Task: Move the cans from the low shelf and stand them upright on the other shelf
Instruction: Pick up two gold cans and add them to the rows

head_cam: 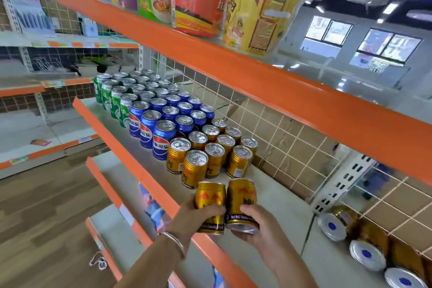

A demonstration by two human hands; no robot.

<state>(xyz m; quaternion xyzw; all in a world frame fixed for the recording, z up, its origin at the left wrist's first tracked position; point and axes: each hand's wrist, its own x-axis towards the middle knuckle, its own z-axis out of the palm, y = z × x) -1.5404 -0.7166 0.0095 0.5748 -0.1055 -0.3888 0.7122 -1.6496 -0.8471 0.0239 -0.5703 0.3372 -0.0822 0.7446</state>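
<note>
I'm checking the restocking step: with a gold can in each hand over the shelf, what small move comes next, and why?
Probably lower both cans onto the bare shelf beside the upright gold cans. The left hand and right hand each hold a gold can above its front edge.

The lying gold cans with silver bases (369, 241) run off the lower right edge, their count unclear.

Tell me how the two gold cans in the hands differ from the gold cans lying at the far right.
The held cans are gripped upright, one in the left hand and one in the right hand; the lying cans rest on their sides. Held cans show labels; lying cans show silver bases. All are gold.
</note>
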